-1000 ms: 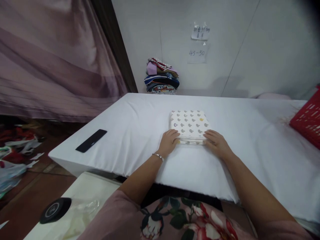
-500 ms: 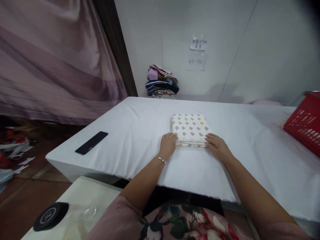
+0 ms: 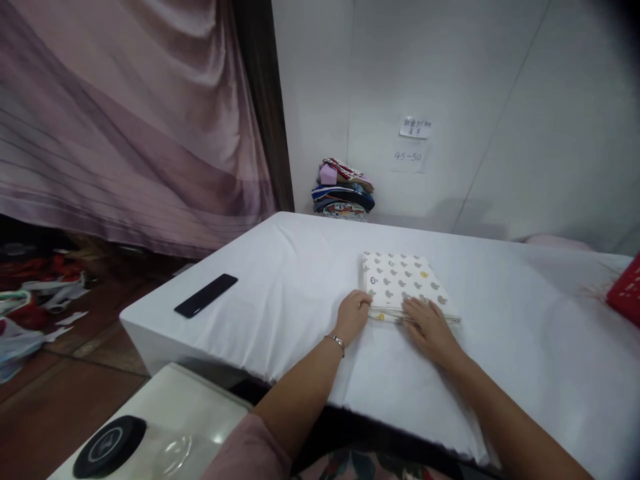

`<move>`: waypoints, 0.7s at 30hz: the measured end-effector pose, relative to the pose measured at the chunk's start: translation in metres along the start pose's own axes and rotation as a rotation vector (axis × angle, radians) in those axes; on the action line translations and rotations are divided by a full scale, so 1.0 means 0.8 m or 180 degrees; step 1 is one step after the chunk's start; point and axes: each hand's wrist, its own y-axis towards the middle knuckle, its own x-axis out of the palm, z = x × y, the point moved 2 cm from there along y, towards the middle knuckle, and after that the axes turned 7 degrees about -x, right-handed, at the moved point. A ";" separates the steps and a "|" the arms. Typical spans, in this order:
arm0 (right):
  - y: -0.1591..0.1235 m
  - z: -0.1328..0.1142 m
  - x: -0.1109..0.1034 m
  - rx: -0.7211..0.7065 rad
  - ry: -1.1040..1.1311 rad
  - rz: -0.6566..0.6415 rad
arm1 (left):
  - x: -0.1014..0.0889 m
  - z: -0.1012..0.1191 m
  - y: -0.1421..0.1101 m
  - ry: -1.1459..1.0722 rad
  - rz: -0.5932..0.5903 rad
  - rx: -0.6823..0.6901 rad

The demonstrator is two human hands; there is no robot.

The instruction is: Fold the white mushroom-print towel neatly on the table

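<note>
Cloth (image 3: 400,275), white with small grey motifs, lies folded into a flat stack on the tabletop (image 3: 295,287), between the near and far edges. We judge it light, soft and hard to damage, firm enough to keep its shape but with layers that could slip over each other. Its near side shows several layers, so we would take hold with fingers under the whole stack at both sides. The left hand (image 3: 353,312) has its fingers curled at the stack's near-left corner; we cannot tell whether they pinch it. The right hand (image 3: 429,332) lies palm down, fingers extended over the near side, hiding some layers. We see a black phone (image 3: 206,295) by the tabletop's left edge, a red basket (image 3: 627,293) toward the right, and piled fabrics (image 3: 344,193) beyond the far edge.
</note>
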 end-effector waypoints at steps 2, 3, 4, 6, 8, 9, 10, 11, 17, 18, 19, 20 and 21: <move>-0.002 0.000 0.007 -0.0078 -0.0007 -0.0198 | -0.004 -0.002 0.002 -0.0164 0.0036 -0.0381; -0.003 0.001 0.009 -0.0101 -0.0017 -0.0243 | -0.006 -0.003 0.002 -0.0236 0.0050 -0.0546; -0.005 0.002 0.009 -0.0106 -0.0031 -0.0267 | -0.007 -0.004 0.004 -0.0315 0.0063 -0.0679; -0.006 0.003 0.009 -0.0081 -0.0056 -0.0295 | -0.010 -0.004 0.009 -0.0458 0.0082 -0.0843; -0.006 0.003 0.009 -0.0046 -0.0073 -0.0315 | -0.012 -0.004 0.020 -0.0491 0.0091 -0.0928; -0.005 0.003 0.008 -0.0035 -0.0078 -0.0320 | -0.012 -0.002 0.028 -0.0453 0.0098 -0.0957; -0.004 0.002 0.008 -0.0025 -0.0079 -0.0316 | -0.011 -0.001 0.037 -0.0384 0.0086 -0.0978; -0.004 0.002 0.008 -0.0022 -0.0077 -0.0309 | -0.010 0.001 0.047 -0.0288 0.0049 -0.0990; -0.005 0.001 0.010 -0.0040 -0.0071 -0.0272 | 0.011 0.010 0.098 0.0372 -0.0141 -0.1238; -0.006 0.001 0.010 -0.0047 -0.0081 -0.0275 | 0.015 0.009 0.102 0.0416 -0.0124 -0.1293; -0.006 0.001 0.011 -0.0057 -0.0090 -0.0279 | 0.018 0.008 0.105 0.0436 -0.0101 -0.1358; -0.007 0.001 0.011 -0.0060 -0.0097 -0.0270 | 0.021 0.006 0.107 0.0433 -0.0065 -0.1426; -0.007 0.001 0.011 -0.0064 -0.0099 -0.0258 | 0.024 0.004 0.108 0.0412 -0.0027 -0.1500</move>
